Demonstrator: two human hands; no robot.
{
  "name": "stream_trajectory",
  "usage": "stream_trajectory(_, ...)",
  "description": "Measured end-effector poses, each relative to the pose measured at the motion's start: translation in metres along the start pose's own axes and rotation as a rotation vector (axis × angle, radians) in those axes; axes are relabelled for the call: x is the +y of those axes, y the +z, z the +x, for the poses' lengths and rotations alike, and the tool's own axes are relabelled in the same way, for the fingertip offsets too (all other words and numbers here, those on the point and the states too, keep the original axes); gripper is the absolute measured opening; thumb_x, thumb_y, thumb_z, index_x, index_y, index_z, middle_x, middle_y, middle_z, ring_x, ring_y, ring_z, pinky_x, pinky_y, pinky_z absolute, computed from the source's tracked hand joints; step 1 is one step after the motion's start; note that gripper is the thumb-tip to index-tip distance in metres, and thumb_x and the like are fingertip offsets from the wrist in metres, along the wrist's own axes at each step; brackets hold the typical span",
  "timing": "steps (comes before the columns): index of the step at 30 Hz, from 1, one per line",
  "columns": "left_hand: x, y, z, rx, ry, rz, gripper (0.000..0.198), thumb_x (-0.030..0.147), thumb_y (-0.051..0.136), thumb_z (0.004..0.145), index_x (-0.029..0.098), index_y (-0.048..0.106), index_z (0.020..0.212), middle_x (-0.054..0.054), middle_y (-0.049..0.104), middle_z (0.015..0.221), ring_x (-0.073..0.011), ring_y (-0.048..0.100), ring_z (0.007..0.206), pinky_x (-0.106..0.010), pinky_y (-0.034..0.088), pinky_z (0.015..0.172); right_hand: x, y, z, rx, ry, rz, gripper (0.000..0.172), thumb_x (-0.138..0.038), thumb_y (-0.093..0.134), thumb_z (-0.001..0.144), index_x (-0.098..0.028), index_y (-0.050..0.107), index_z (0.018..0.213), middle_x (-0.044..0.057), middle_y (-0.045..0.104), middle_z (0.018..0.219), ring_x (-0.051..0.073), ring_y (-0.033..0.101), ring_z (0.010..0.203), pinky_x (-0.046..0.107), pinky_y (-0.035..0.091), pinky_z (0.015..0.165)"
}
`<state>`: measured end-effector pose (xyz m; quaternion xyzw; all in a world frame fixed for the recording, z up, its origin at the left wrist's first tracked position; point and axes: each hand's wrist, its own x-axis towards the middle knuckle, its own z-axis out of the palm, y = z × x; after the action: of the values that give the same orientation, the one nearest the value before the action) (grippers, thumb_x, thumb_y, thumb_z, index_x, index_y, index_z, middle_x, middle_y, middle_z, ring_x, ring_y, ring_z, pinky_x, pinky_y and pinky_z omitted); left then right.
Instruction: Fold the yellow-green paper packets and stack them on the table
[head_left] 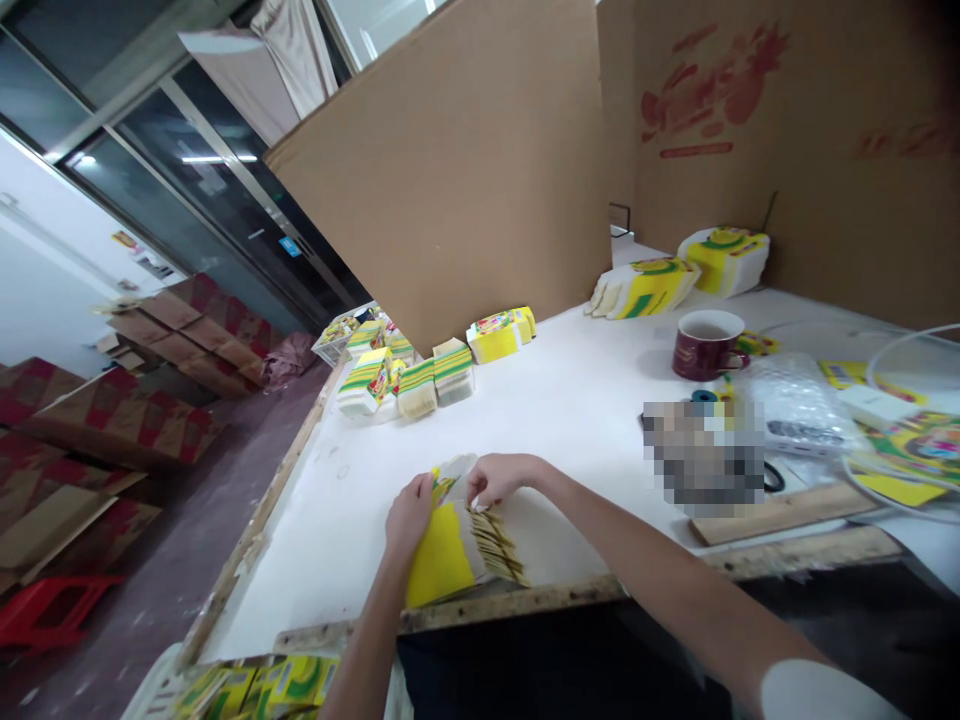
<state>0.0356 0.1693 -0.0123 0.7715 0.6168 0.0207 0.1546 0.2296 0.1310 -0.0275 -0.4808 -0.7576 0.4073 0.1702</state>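
A stack of flat yellow-and-white packets (444,555) lies at the table's near edge, with brownish edges fanned out along its right side. My left hand (409,512) is wrapped over the stack's left side and holds it. Over the far right part of the stack, my right hand (501,480) is closed in a pinch at the packets' edges. A small white bit shows under its fingertips, too small to name. Beyond my hands stand short bundles of similar packets, one (417,390) near the middle and a yellow one (501,335) against the cardboard.
Large cardboard sheets (480,180) wall off the table's back. To the right are a maroon mug (706,345), a bubble-wrapped item (799,400), a wooden strip (784,512) and a blurred-out patch. A bin of packets (277,690) sits below left; cartons (120,430) line the floor.
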Motion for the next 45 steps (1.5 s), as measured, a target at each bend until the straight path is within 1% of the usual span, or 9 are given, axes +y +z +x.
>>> stream_trajectory(2,0.000,0.001,0.000,0.004,-0.003,0.020,0.041,0.042,0.024,0.090,0.023,0.058,0.102,-0.009,0.066,0.106,-0.0235,0.059,0.099,-0.032,0.041,0.078,-0.002,0.000,0.001,0.080,0.002,-0.031,0.018,-0.022,0.067,0.071,-0.017,0.070,0.088,-0.002,0.067,0.074,0.012,0.062,0.069,0.020,0.046,0.063)
stream_trajectory(6,-0.001,0.002,0.001,0.005,-0.011,0.048,0.039,0.041,0.024,0.090,0.024,0.058,0.099,-0.008,0.067,0.104,-0.0240,0.060,0.096,-0.032,0.041,0.077,-0.003,0.006,0.008,0.366,0.049,-0.137,0.034,-0.016,0.049,0.082,-0.017,0.059,0.114,0.005,0.065,0.098,0.015,0.059,0.089,0.024,0.042,0.076)
stream_trajectory(9,-0.001,0.003,0.002,0.005,-0.017,0.059,0.038,0.041,0.024,0.090,0.025,0.058,0.097,-0.008,0.067,0.102,-0.0240,0.060,0.096,-0.031,0.041,0.076,0.000,0.012,0.010,0.467,0.084,-0.232,0.038,-0.012,0.042,0.083,-0.020,0.056,0.117,0.009,0.060,0.105,0.018,0.057,0.093,0.027,0.041,0.079)
stream_trajectory(13,0.000,0.003,0.002,0.005,-0.022,0.065,0.038,0.040,0.024,0.091,0.024,0.058,0.098,-0.007,0.067,0.103,-0.0228,0.060,0.097,-0.030,0.040,0.077,0.002,0.018,0.011,0.475,0.078,-0.345,0.035,-0.010,0.042,0.082,-0.022,0.062,0.107,0.008,0.057,0.102,0.018,0.057,0.089,0.026,0.042,0.074)
stream_trajectory(16,0.001,0.004,0.002,0.005,-0.026,0.067,0.038,0.040,0.024,0.091,0.025,0.058,0.101,-0.007,0.067,0.104,-0.0217,0.059,0.099,-0.030,0.040,0.078,-0.001,0.019,0.012,0.476,0.060,-0.411,0.028,-0.013,0.042,0.084,-0.021,0.063,0.101,0.009,0.055,0.102,0.019,0.054,0.093,0.026,0.042,0.074)
stream_trajectory(26,0.003,0.002,0.001,0.011,-0.032,0.090,0.038,0.039,0.024,0.091,0.025,0.058,0.101,-0.007,0.067,0.104,-0.0221,0.060,0.098,-0.031,0.041,0.078,-0.017,0.027,0.013,0.505,0.093,-0.534,0.026,-0.013,0.038,0.088,-0.015,0.062,0.097,0.012,0.055,0.101,0.022,0.050,0.093,0.031,0.040,0.079)
stream_trajectory(30,0.004,0.002,-0.001,0.008,-0.031,0.099,0.040,0.040,0.022,0.091,0.025,0.057,0.100,-0.007,0.066,0.104,-0.0230,0.061,0.096,-0.032,0.041,0.077,-0.019,0.031,0.015,0.528,0.130,-0.536,0.025,-0.014,0.038,0.088,-0.014,0.061,0.095,0.012,0.056,0.099,0.023,0.052,0.093,0.032,0.039,0.081)
stream_trajectory(38,0.004,0.002,-0.001,-0.002,-0.051,0.117,0.040,0.042,0.021,0.091,0.026,0.056,0.101,-0.008,0.067,0.103,-0.0234,0.060,0.097,-0.032,0.041,0.077,-0.018,0.029,0.028,0.567,0.229,-0.483,0.022,-0.009,0.039,0.085,-0.014,0.055,0.099,0.010,0.058,0.098,0.019,0.057,0.087,0.028,0.041,0.075)
stream_trajectory(45,0.004,0.003,0.000,-0.047,-0.044,0.136,0.042,0.043,0.018,0.091,0.025,0.053,0.104,-0.009,0.066,0.103,-0.0242,0.061,0.096,-0.032,0.041,0.075,-0.018,0.033,0.037,0.564,0.308,-0.414,0.021,-0.017,0.047,0.082,-0.016,0.049,0.103,0.009,0.056,0.101,0.019,0.058,0.089,0.026,0.043,0.073)
